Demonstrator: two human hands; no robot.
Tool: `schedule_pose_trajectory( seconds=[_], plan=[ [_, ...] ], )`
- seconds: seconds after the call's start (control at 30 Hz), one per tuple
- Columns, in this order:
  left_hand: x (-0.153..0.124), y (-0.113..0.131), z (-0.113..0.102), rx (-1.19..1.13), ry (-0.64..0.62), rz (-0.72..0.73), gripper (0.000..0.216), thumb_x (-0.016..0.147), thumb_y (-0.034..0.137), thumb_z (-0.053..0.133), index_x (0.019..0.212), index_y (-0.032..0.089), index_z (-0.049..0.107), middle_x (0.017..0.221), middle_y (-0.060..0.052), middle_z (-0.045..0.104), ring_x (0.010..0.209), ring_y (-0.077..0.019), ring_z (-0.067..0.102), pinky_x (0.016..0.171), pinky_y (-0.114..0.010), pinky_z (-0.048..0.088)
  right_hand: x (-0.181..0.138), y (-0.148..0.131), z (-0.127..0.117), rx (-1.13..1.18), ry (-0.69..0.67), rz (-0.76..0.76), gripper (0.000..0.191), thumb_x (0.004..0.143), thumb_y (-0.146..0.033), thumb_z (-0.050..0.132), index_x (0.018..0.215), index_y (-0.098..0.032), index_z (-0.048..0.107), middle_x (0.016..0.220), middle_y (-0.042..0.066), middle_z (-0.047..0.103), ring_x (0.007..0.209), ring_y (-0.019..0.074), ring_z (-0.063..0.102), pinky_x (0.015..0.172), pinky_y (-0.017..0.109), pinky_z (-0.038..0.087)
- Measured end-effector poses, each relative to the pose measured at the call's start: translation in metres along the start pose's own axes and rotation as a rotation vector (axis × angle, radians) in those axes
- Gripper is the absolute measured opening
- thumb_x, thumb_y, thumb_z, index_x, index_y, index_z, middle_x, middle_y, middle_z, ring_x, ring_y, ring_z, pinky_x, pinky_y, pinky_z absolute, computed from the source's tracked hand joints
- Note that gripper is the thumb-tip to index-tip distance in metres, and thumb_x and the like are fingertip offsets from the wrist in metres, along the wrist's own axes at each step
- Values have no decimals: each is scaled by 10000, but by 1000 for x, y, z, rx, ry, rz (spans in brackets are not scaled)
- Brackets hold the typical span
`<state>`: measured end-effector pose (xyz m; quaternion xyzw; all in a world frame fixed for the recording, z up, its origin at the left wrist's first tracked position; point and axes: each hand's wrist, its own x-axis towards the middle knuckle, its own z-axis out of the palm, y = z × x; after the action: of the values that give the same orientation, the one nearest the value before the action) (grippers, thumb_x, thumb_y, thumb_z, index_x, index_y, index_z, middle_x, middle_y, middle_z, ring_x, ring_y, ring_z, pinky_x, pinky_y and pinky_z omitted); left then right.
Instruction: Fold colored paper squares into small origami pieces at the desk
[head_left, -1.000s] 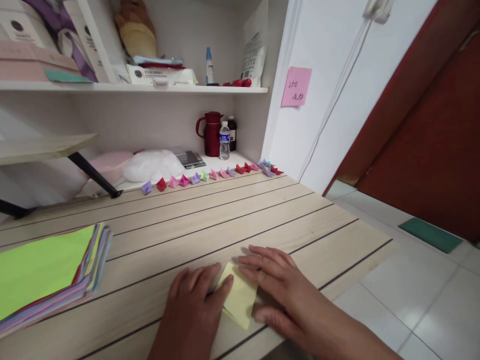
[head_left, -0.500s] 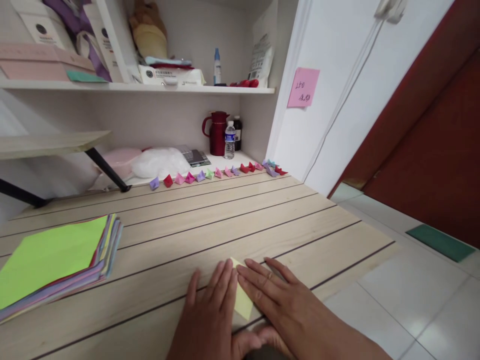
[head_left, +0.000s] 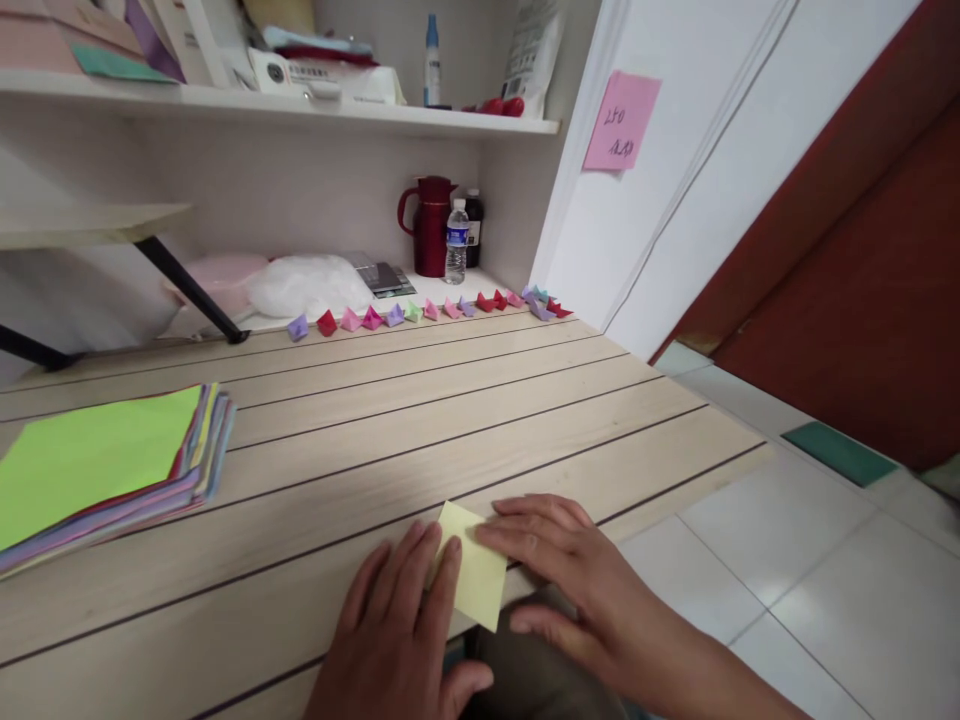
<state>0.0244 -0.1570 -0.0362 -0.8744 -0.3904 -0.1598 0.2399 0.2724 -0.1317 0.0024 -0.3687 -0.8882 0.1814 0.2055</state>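
Observation:
A small folded piece of pale yellow paper [head_left: 480, 580] lies flat at the table's near edge, between my two hands. My left hand [head_left: 401, 610] rests over its left side, fingers stretched out and the index fingertip on the paper. From the right, my right hand [head_left: 570, 570] reaches in with its fingertips on the paper's upper right edge and its thumb apart, below. Neither hand is closed around anything. Part of the paper's left side is hidden beneath my left fingers.
A stack of coloured paper [head_left: 112, 460], bright green on top, lies at the left. Several small folded paper boats [head_left: 373, 317] line the table's back edge. Behind them stand a dark red jug [head_left: 430, 230] and a water bottle [head_left: 456, 245]. Tiled floor [head_left: 720, 560] shows at the right.
My hands have moved apart, baring more of the yellow paper. My right hand has shifted right, its thumb away from the left one. The view has tilted downward.

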Motion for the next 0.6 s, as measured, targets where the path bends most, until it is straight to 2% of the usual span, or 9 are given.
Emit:
schedule_pose_trajectory(
  seconds=[0.1,0.17,0.27,0.33,0.47,0.6],
  plan=[
    [6,-12,-3,-160,-2,-51,637,806,516,679,1347,212,534,1267,-85,674,1113,-234,644,856,-353,542,6,-1,-6,59,29,-10,554,946,-399,607,1459,-289,431,1303,65,629,1270,257,510,1065,444,413],
    [8,-18,-6,-312,8,-125,502,850,437,648,1316,278,554,1204,-43,686,1069,-206,652,835,-332,549,9,0,-7,80,46,-7,491,945,-366,617,1414,-302,487,1254,57,651,1225,250,542,1038,439,424],
    [11,-23,-12,-503,25,-265,313,900,396,590,1207,341,606,1052,12,699,970,-151,665,803,-272,554,13,2,-5,118,63,25,359,957,-311,603,1315,-314,573,1198,40,670,1166,236,569,991,428,429],
    [12,-24,-14,-570,43,-303,273,901,430,595,1160,347,616,975,30,697,914,-129,667,778,-238,551,16,3,-3,140,77,39,280,970,-288,580,1247,-313,612,1161,30,676,1120,226,580,958,422,424],
    [16,-24,-13,-550,82,-182,392,828,552,654,1126,300,618,888,22,697,819,-152,663,754,-288,539,20,3,-1,161,103,43,235,971,-253,573,1190,-306,642,1091,23,679,1038,213,589,886,397,422],
    [19,-24,-11,-337,58,-60,314,823,405,701,1093,263,626,848,21,693,762,-165,662,830,-381,494,16,1,-3,209,103,39,250,982,-271,564,1223,-281,629,1115,43,660,1068,213,568,923,389,423]
  ],
)
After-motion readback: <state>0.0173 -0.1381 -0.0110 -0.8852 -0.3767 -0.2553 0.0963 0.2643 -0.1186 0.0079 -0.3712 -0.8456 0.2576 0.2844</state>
